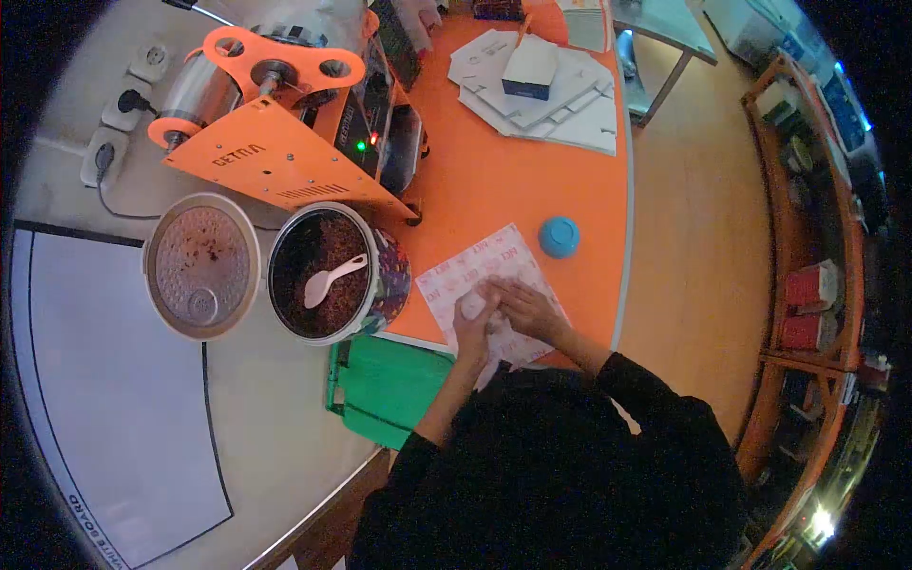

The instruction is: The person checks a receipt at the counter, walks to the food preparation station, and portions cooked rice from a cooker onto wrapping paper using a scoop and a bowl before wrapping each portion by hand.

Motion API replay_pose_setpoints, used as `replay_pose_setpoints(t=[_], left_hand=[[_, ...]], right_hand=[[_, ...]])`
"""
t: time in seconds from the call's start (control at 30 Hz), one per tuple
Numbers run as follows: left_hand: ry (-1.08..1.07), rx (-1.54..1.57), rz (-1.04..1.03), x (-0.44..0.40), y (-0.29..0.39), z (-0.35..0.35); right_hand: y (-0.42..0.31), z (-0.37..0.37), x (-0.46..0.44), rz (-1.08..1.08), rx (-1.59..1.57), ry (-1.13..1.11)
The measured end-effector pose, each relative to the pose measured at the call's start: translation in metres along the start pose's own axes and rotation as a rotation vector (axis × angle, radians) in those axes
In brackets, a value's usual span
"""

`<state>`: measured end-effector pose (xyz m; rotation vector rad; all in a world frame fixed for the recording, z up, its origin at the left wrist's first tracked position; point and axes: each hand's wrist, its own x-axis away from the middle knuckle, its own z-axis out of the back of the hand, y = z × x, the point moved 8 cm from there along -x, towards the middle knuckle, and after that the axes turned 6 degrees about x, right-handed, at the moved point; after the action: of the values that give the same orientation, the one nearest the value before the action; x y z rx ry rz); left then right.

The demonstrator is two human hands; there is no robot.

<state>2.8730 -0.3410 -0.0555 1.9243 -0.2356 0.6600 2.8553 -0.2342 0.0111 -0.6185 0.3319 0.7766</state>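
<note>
A sheet of white wrapping paper with red print (508, 252) lies at an angle on the orange table, near its front edge. My left hand (470, 332) curls around a pale, rounded bundle of the paper (473, 304). From the right, my right hand (532, 312) presses against the same bundle, its fingers held together and bent over the paper. What is inside the bundle is hidden by my hands and the paper. A blue cup or bowl (560, 237) sits just beyond the sheet, to the right.
On the left stands a rice cooker (389, 275) of dark reddish-brown food, a white paddle (328, 282) in it and its lid (201, 266) raised. Behind is an orange sealing machine (275, 157). Flat white cartons (589, 119) lie farther back; a green chair (389, 385) is below.
</note>
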Motion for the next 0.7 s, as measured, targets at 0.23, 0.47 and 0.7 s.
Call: replay_pose_setpoints(t=[0.23,0.47,0.7], left_hand=[[0.004,0.419,0.057,-0.037,-0.006,-0.006],[-0.054,0.631,0.071,-0.058,0.012,-0.024],[0.178,0.208,-0.023,-0.143,0.007,-0.012]], right_hand=[[0.015,-0.017,0.003,-0.286,-0.114,0.13],[0.03,-0.013,0.0,-0.71,-0.646,0.131],[0.057,-0.029,0.007,-0.758,-0.67,-0.169]])
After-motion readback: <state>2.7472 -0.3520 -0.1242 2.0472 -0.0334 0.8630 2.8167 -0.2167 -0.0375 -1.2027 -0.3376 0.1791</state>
